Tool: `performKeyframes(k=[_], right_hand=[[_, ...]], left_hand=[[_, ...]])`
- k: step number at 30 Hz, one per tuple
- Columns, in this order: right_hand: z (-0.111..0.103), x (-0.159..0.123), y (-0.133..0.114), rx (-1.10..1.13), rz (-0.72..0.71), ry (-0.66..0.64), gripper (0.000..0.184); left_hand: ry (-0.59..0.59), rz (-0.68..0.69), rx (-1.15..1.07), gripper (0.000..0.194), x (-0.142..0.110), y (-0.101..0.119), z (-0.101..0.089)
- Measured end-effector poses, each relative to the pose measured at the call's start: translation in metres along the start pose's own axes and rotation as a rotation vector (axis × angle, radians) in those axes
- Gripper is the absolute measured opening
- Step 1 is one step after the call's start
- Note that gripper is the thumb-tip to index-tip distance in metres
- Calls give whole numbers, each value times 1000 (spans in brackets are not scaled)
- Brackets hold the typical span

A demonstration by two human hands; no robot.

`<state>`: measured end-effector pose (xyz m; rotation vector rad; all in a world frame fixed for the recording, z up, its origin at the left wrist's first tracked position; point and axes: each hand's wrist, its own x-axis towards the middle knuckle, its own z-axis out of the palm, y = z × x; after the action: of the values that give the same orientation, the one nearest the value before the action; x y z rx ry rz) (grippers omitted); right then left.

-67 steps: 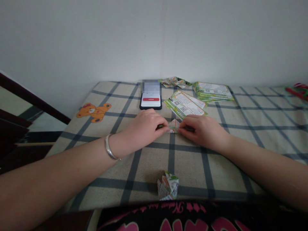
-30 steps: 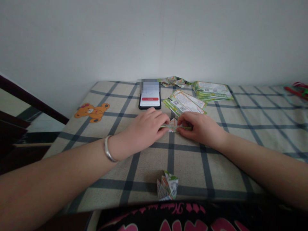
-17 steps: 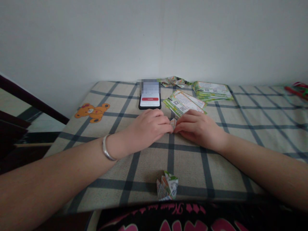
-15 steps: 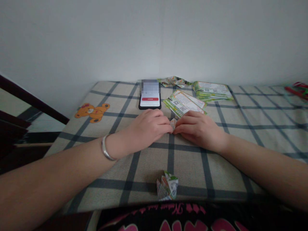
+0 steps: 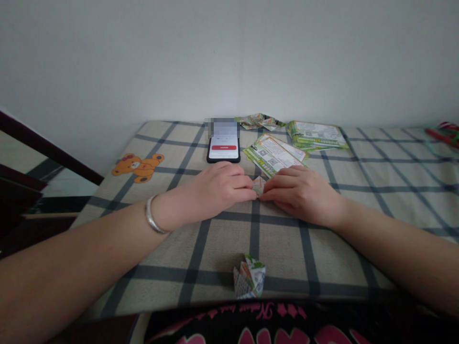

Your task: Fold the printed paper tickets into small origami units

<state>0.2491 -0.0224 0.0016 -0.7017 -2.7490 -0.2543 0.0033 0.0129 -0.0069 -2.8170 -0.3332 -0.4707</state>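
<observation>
Between my hands, at the middle of the table, is a small folded piece of printed paper point(image 5: 258, 185), mostly covered by fingers. My left hand point(image 5: 226, 185), palm down with a silver bangle at the wrist, has its fingers closed on the paper's left side. From the right, my right hand point(image 5: 299, 193) pinches the other side, fingertips close to the left ones. Nearer to me stands a folded paper shape point(image 5: 250, 277) with green and orange print, apart from both hands. Just beyond the hands lie loose printed leaflets point(image 5: 274, 155).
A phone point(image 5: 224, 149) with a lit screen lies behind my left hand. Against the wall are crumpled folded papers point(image 5: 261, 121) and a leaflet stack point(image 5: 317, 134). A bear sticker point(image 5: 138, 167) is on the checked tablecloth point(image 5: 172, 267); a red object point(image 5: 446, 134) sits far right.
My hands have shifted very slightly, the right one a little to the right, so more of the folded paper shows between them. The other things have stayed put.
</observation>
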Motion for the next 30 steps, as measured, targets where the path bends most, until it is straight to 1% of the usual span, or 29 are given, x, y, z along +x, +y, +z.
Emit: performKeyframes(k=[8,19,25,30], right_hand=[[-4,-4,3,29,-8,-35,20],[-17,-9,5,79,21,-131,25],[-23,-15,9,109,32,-171,20],[-25,-19,12,117,73,-194,21]], left_hand=[[-49,12,-17,20,-1,-6,-7],[-79,20,-68,18,-4,-13,-12],[-92,25,-93,18,-4,-17,-16],[-106,32,-104,20,-5,-19,-19]])
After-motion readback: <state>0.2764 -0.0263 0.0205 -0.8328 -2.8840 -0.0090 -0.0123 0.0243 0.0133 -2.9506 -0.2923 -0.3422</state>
